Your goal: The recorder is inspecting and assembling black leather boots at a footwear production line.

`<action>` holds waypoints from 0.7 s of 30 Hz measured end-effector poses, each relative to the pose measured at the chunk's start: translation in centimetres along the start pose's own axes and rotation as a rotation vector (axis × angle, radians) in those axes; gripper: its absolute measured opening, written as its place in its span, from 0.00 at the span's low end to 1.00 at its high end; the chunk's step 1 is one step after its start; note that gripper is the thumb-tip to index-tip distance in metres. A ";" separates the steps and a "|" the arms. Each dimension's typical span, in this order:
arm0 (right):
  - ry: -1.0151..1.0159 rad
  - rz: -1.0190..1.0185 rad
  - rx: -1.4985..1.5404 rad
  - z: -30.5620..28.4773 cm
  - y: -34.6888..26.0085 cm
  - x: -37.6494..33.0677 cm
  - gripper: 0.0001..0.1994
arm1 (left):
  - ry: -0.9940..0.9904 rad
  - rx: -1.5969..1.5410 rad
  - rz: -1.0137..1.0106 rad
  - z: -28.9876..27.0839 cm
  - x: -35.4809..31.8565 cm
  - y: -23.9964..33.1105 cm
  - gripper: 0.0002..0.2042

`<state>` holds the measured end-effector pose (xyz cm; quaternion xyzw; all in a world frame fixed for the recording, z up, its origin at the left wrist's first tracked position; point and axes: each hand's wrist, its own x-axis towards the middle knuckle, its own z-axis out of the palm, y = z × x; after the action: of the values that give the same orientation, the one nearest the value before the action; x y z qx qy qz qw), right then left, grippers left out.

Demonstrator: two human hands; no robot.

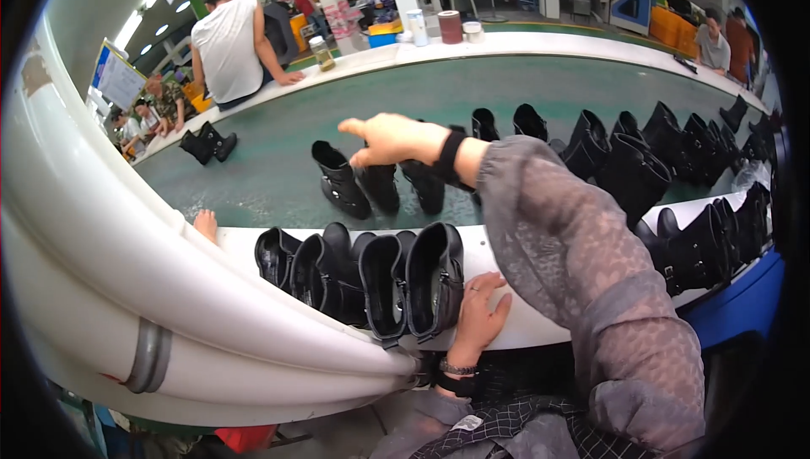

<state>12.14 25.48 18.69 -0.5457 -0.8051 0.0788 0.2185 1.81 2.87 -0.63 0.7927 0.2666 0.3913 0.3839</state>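
My right arm, in a sheer grey sleeve, reaches across to the left over the green conveyor belt. The right hand holds nothing; its index finger and thumb are stretched out and apart. Just beneath and beside it stand black ankle boots, one with buckles and another, partly covered by the hand and wrist. On the white ledge my left hand lies with fingers spread, next to a black boot. More upright black boots stand in a row left of it, their tops open toward me.
Thick white ducts curve along my left. Many black boots crowd the belt and ledge at right. A small pair sits far left. Across the belt a person in a white top sits on the edge. Another hand rests by the ducts.
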 end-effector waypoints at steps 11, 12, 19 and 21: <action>0.200 0.499 0.197 7.0 2.5 -8.0 0.35 | 0.103 0.007 0.024 0.5 0.0 -0.2 0.14; 0.276 0.568 0.208 7.6 2.9 -7.9 0.34 | 0.096 0.028 0.002 0.5 0.0 -0.3 0.14; 0.364 0.669 0.219 7.3 3.7 -5.3 0.39 | 0.050 0.026 -0.028 0.5 -0.1 -0.2 0.21; 0.429 0.688 0.281 6.1 4.3 -4.6 0.20 | 0.051 0.005 -0.047 0.5 -0.1 0.0 0.20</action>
<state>14.50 23.61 10.42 -0.7514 -0.4941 0.1406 0.4142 2.16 2.57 -0.83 0.7770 0.2961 0.4015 0.3840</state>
